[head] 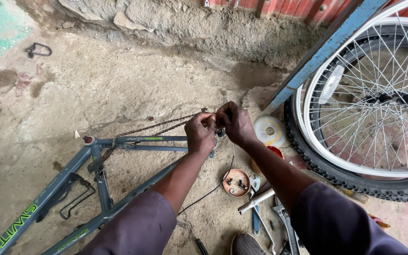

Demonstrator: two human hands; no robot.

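My left hand and my right hand are closed together at the rear end of a grey-blue bicycle frame lying on the ground. Both pinch a small dark part at the end of a rusty chain. The chain runs left from my fingers along the frame's rear stay. A thin black cable hangs down from below my hands.
A bicycle wheel with tyre leans at the right beside a blue post. A small round dish of parts, a white lid, a red tin and several spanners lie under my arms. A metal hook lies far left.
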